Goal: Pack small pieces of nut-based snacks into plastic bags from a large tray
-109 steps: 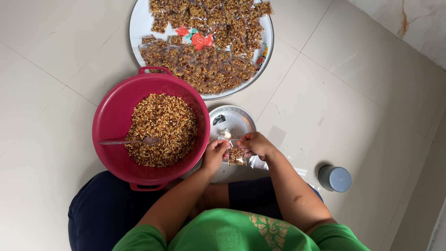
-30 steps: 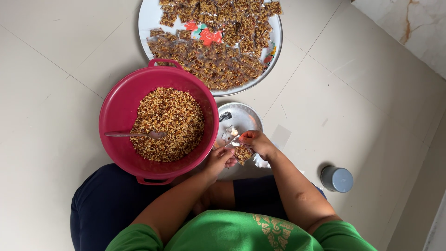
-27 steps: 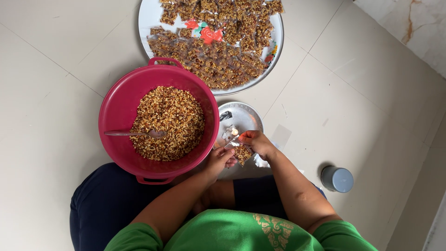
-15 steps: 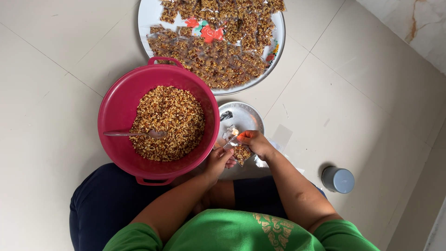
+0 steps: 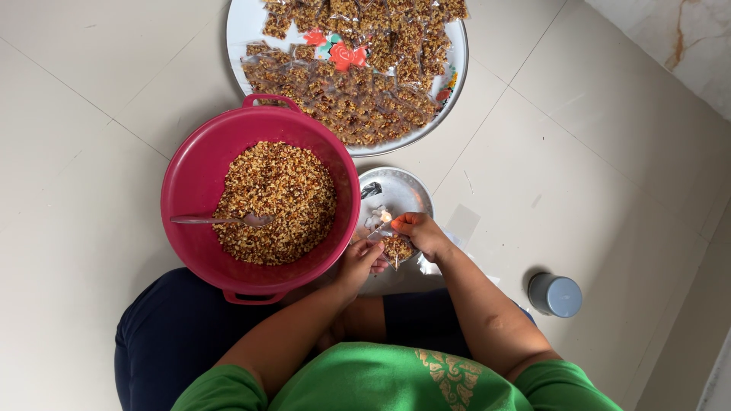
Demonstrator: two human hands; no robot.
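Over the small metal plate (image 5: 396, 192), at about 6 o'clock of its rim, both hands work one little clear packet (image 5: 397, 248) of brown crumbly mix. Right hand (image 5: 419, 234) is closed in a pinch on the packet's upper edge; left hand (image 5: 360, 261) is closed too, fingertips on the packet's 9 o'clock corner. Packet hangs tilted between them, just beside a small candle flame (image 5: 385, 217) on the plate.

Change over the last second: the packet's top edge has crept closer to the flame, right hand nudging toward 12 o'clock. Judgement: the open mouth is being drawn along the flame to melt it shut, and this pass looks well along, since the hands barely move between the last frames.

Against the earliest frame: then the packet sat level and square between both hands, a little lower than the flame; now it is turned on a slant, one end leading. View has also drifted, so bowl and tray sit slightly to the right of where they were.

Around: red bowl (image 5: 190, 183) at 9 o'clock of the hands, full of the same mix, spoon (image 5: 217, 220) lying in it untouched. Round tray (image 5: 247, 23) at 12 o'clock, stacked with filled packets (image 5: 358, 106). Grey cup (image 5: 554, 294) at 4 o'clock, well apart.
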